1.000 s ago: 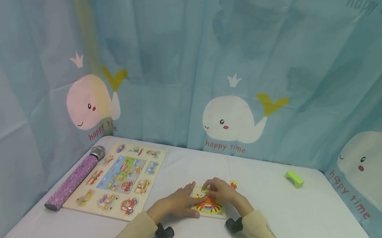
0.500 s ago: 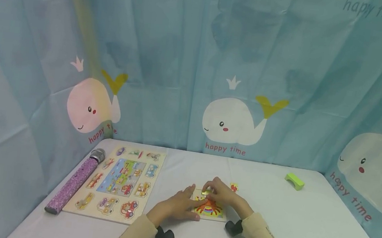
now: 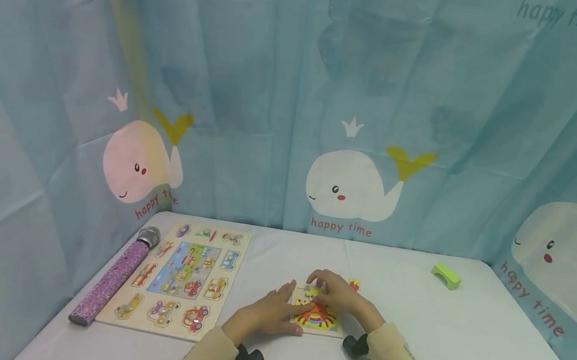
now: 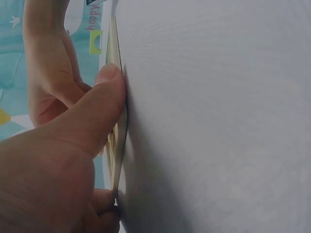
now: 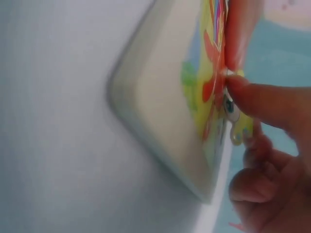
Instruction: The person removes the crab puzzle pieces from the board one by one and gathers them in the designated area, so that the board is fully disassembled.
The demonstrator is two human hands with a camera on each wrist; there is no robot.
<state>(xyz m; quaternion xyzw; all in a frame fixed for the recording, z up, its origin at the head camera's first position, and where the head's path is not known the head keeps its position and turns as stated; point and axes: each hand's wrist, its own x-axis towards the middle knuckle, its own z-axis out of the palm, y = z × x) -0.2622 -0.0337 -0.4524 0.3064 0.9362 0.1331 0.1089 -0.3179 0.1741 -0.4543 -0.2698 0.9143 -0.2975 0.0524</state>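
Observation:
My right hand (image 3: 336, 290) pinches a yellow puzzle piece with a printed eye (image 5: 235, 119) between thumb and fingers. The piece stands tilted at the top of a small square wooden puzzle board (image 3: 324, 331), which bears an orange crab picture with a rainbow band. My left hand (image 3: 269, 311) lies spread at the board's left side. Its thumb (image 4: 111, 82) rests along the board's near edge and another finger reaches over the picture. Behind the right hand lies a loose red and yellow puzzle piece (image 3: 355, 285), partly hidden.
To the left lies a large wooden vehicle peg puzzle (image 3: 229, 301), with a pink glittery microphone (image 3: 111, 281) along its left edge. A green arch block (image 3: 447, 276) sits at the back right. A blue whale-print curtain (image 3: 248, 157) hangs behind the white table (image 3: 412, 313).
The yellow eye piece shows more between my right fingers, which have shifted slightly over the board. The left hand keeps its place, and the whole view has tipped up a little.

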